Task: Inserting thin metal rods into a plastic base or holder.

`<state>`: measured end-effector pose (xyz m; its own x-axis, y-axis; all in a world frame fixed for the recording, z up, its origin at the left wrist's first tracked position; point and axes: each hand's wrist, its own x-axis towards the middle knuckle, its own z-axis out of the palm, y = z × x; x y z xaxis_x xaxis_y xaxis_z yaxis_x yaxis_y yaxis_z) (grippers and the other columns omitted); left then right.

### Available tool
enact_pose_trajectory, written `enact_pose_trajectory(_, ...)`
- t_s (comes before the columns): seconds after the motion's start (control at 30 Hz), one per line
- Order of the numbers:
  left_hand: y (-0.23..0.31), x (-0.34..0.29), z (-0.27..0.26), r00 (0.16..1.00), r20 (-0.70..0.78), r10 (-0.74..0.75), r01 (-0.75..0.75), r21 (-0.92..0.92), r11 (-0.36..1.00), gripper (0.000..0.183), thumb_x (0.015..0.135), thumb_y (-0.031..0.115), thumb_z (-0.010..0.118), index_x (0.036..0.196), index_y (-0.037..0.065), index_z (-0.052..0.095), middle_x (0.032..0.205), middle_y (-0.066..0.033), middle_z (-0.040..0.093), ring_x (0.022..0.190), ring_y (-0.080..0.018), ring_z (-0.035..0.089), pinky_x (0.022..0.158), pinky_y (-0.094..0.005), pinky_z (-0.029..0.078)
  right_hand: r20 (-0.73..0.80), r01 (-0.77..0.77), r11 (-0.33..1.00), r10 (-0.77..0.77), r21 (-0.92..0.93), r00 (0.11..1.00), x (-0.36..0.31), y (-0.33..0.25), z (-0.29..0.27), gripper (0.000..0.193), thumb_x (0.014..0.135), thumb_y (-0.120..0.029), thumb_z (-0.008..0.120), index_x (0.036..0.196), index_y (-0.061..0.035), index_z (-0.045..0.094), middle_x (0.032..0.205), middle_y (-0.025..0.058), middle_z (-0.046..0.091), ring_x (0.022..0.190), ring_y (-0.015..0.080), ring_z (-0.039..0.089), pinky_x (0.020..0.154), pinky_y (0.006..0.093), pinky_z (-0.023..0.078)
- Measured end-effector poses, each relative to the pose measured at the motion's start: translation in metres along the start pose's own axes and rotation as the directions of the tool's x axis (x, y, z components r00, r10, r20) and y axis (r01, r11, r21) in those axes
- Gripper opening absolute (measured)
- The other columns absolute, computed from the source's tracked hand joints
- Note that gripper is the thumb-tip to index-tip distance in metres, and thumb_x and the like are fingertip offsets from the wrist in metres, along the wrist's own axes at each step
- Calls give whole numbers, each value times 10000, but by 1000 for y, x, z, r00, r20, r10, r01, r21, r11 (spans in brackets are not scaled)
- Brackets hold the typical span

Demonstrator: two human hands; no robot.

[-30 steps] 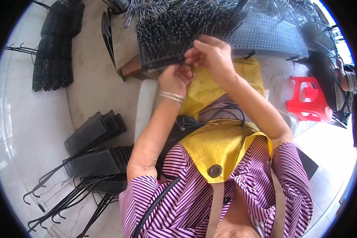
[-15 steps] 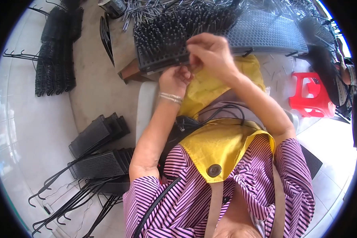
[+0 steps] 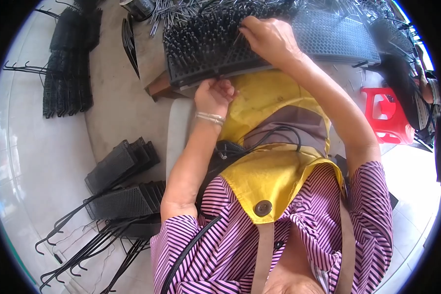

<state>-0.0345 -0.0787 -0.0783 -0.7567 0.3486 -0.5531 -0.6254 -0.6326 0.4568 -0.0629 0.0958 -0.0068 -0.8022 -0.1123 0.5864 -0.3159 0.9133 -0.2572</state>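
A long black perforated board lies across in front of me. Thin dark rods stand upright in its left part, while the holes on the right hold none. Above the board's front edge, my right hand is closed in a pinch on a thin dark rod pointing down toward the board. My left hand is at the near edge below the rods, palm up with curled fingers; whatever they may hold is too small to make out.
Loose silvery rods are heaped behind the board beside a metal can. Black perforated panels with long hooks lie at lower left; more black racks are at far left. A red plastic stool and another person's arm are at right.
My right hand has moved up and slightly right, away from my left hand to above the board, with a thin rod now showing at its fingertips. My left hand has barely moved.
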Motion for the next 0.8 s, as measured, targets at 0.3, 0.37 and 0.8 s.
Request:
enact_pose_trajectory(0.3, 3, 5, -4, 998, 0, -61, 61, -33, 998, 161, 793, 154, 400, 791, 35, 509, 545, -30, 382, 473, -166, 367, 648, -389, 397, 70, -59, 997, 62, -48, 996, 3, -11, 1, 83, 755, -139, 508, 806, -79, 536, 564, 155, 545, 553, 343, 547, 501, 425, 432)
enact_pose_trajectory(0.37, 3, 5, -5, 998, 5, -60, 60, -58, 997, 153, 793, 149, 402, 786, 38, 507, 539, -24, 371, 463, -162, 362, 647, -385, 398, 188, -15, 986, 46, -164, 981, 2, -13, 0, 104, 752, -136, 509, 827, -65, 521, 554, 167, 538, 541, 352, 541, 504, 434, 432)
enact_pose_trajectory(0.8, 2, 6, -2, 999, -38, -34, 33, -38, 999, 141, 779, 139, 417, 747, 43, 515, 528, -33, 400, 457, -168, 364, 655, -387, 401, 190, -99, 994, 106, -45, 976, 7, -13, -1, 112, 722, -146, 521, 760, -42, 542, 607, 189, 549, 613, 354, 553, 562, 433, 442)
